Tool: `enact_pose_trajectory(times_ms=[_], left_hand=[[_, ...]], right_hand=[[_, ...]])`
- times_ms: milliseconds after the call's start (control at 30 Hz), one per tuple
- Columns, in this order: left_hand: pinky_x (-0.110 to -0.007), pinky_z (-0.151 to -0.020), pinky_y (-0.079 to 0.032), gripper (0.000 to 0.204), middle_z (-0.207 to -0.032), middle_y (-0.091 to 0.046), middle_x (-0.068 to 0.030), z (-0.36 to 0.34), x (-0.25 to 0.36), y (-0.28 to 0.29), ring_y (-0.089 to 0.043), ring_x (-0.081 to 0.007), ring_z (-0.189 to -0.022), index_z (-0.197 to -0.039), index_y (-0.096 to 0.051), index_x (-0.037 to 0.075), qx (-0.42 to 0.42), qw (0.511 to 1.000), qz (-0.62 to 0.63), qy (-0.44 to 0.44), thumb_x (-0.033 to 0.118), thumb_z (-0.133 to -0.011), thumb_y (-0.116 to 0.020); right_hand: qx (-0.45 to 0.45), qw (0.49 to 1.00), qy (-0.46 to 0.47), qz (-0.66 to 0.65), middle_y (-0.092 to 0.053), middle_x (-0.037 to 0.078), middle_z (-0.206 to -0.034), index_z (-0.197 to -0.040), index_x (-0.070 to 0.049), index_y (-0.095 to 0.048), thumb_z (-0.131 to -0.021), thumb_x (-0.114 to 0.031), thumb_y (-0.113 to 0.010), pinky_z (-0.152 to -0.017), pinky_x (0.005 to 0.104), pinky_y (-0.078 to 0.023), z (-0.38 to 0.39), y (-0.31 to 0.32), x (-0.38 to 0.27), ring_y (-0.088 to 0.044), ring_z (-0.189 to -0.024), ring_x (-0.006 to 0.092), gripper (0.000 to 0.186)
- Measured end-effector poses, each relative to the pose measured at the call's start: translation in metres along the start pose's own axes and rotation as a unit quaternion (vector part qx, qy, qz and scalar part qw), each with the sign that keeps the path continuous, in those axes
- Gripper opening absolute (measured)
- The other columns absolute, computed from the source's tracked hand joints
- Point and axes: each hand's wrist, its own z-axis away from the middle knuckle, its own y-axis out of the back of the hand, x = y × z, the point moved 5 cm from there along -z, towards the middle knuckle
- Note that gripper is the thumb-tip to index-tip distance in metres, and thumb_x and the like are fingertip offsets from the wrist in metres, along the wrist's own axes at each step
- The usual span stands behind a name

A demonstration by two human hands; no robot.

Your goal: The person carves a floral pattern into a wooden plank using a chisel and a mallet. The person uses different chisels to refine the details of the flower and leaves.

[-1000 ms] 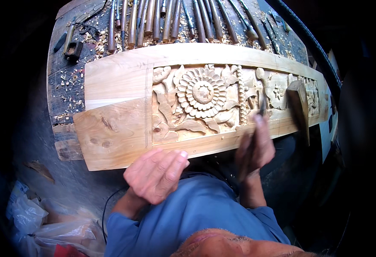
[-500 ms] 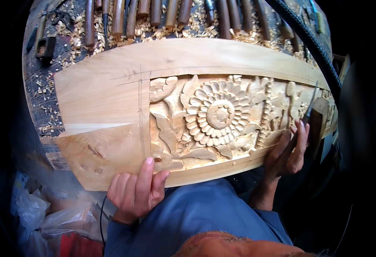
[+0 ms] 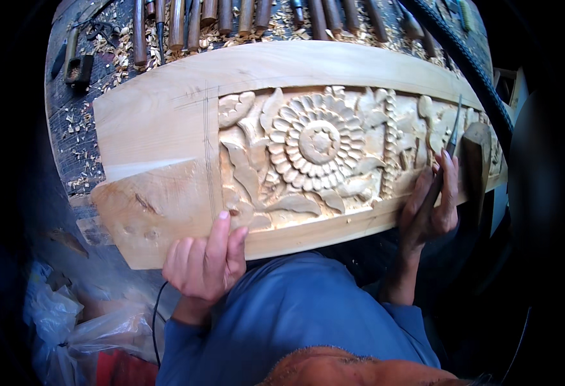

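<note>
A pale wooden board (image 3: pixel 160 135) lies before me, carved in relief with a large round flower (image 3: pixel 319 141) and leaves. My left hand (image 3: pixel 206 262) is on its near edge; the index finger stretches to the carving's lower left corner, beside a small dark knot. Its other fingers are folded, and I see nothing in them. At the right, over the board's near border, my right hand (image 3: pixel 438 199) is closed around a carving chisel (image 3: pixel 455 128), the handle lying across the palm. The narrow blade points away from me, above the carved ground; I cannot tell whether its tip touches wood.
Wooden-handled tools (image 3: pixel 247 16) lie in a row behind the board, among wood shavings (image 3: pixel 215 42). An upright wooden piece (image 3: pixel 476 157) stands right of my right hand. A dark braided cable (image 3: pixel 469 71) crosses the upper right. Clear plastic bags (image 3: pixel 57 315) lie low at the left.
The view has shifted, so board and hands appear higher in the picture. My left fingertip stays beside the knot. The chisel in my right hand now shows more of its handle.
</note>
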Motion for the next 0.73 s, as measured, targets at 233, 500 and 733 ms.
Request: enact_pose_trajectory(times_ms=[233,500,733], left_hand=[[-0.035,-0.048,-0.038,0.02,-0.061,-0.052,-0.0017,-0.002,0.005,0.001,-0.048,-0.0191,-0.05,-0.108,-0.081,0.004,0.086,0.996,-0.016,0.001,0.016,-0.093,-0.085],[-0.036,-0.051,-0.043,0.018,-0.065,-0.059,-0.0039,0.007,0.007,0.004,-0.056,-0.0213,-0.054,-0.105,-0.081,0.005,0.126,0.992,-0.012,0.002,0.014,-0.09,-0.086],[-0.035,-0.055,-0.049,0.018,-0.07,-0.067,-0.0062,0.009,0.009,0.006,-0.065,-0.0228,-0.06,-0.107,-0.081,0.008,0.133,0.991,-0.01,0.001,0.015,-0.091,-0.086]], right_hand=[[0.053,0.996,0.043,-0.05,-0.077,0.02,-0.124,-0.132,0.005,-0.069,-0.094,0.005,-0.074,-0.103,0.0447,-0.059,0.004,0.008,-0.001,-0.073,-0.123,0.0408,0.039],[0.043,0.988,0.045,-0.14,-0.077,0.021,-0.124,-0.136,0.004,-0.066,-0.1,0.005,-0.07,-0.105,0.0432,-0.057,0.028,0.022,-0.027,-0.072,-0.125,0.0396,0.037],[0.032,0.992,0.059,-0.11,-0.08,0.021,-0.116,-0.139,0.0,-0.067,-0.104,-0.003,-0.069,-0.082,0.0359,-0.062,0.039,0.047,-0.021,-0.081,-0.099,0.0314,0.035]])
